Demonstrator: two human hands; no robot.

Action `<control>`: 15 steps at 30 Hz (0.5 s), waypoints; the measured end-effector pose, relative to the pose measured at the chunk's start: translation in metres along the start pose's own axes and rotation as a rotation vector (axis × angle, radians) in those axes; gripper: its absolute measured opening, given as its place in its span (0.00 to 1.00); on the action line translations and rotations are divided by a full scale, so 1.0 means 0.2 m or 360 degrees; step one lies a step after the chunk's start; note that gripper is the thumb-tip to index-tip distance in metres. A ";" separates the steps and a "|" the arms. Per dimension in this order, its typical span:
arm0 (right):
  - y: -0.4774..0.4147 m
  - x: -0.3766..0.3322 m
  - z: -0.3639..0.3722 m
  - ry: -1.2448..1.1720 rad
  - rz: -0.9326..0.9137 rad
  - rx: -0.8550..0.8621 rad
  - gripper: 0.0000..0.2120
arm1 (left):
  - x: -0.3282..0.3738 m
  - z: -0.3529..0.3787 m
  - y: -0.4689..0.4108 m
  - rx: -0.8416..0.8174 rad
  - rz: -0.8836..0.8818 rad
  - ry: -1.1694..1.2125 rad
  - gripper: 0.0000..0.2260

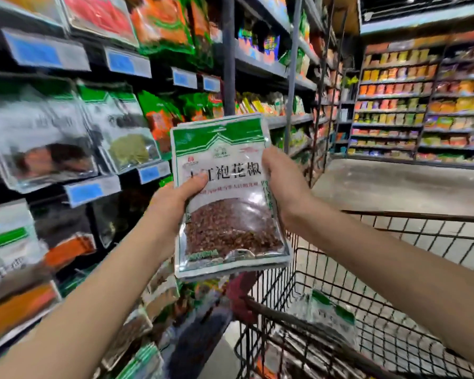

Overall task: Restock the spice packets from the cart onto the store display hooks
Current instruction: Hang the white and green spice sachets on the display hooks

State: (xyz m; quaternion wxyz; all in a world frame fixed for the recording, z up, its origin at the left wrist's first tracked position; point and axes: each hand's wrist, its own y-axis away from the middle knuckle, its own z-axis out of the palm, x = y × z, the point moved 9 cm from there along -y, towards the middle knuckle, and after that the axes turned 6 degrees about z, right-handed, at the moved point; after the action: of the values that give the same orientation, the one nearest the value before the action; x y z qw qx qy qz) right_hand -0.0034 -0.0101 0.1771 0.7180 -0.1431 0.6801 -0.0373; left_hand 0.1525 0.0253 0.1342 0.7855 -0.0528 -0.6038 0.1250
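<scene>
Peppercorn packets (231,214), stacked upright, are gripped at both edges: left hand (175,196) with thumb pressed across the front, right hand (283,184) curled round the opposite side. Below stands the wire cart (394,216) holding a spare packet (329,313); hanging display packets (129,132) are to the left.

— What's at two o'clock?
— Far shelves (394,105) with rows of orange and yellow packs, across a grey floor (394,187).
— And nine o'clock?
— Near shelving (260,65) with blue price tags (45,51) on its rails. A grey post (228,50) stands at twelve.
— Light?
— Dark ceiling (422,6) at one o'clock, with small bright spots.
</scene>
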 end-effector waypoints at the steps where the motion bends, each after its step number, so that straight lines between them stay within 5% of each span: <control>1: -0.03 0.00 0.06 -0.0072 -0.0018 -0.0039 0.15 | 0.02 -0.06 -0.01 0.0045 0.0019 -0.0055 0.19; 3: -0.09 0.02 0.14 -0.0188 0.0022 -0.0036 0.16 | 0.06 -0.20 -0.05 0.0153 0.0078 -0.0138 0.15; 7: -0.21 0.13 0.30 -0.0224 0.0355 -0.0142 0.18 | 0.10 -0.40 -0.12 0.0266 0.0154 -0.0207 0.23; 11: -0.34 0.15 0.48 -0.0220 0.0363 -0.0291 0.20 | 0.14 -0.59 -0.15 0.0377 0.0236 -0.0198 0.48; 15: -0.44 0.12 0.68 -0.0248 0.0270 -0.0534 0.22 | 0.14 -0.72 -0.16 0.0386 0.0210 -0.0137 0.40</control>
State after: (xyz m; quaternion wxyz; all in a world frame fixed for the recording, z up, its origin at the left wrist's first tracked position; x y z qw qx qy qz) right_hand 0.1444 -0.0792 0.1810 0.7352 -0.2052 0.6288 0.1484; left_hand 0.3028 0.0110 0.1307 0.7494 0.0083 -0.6127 0.2508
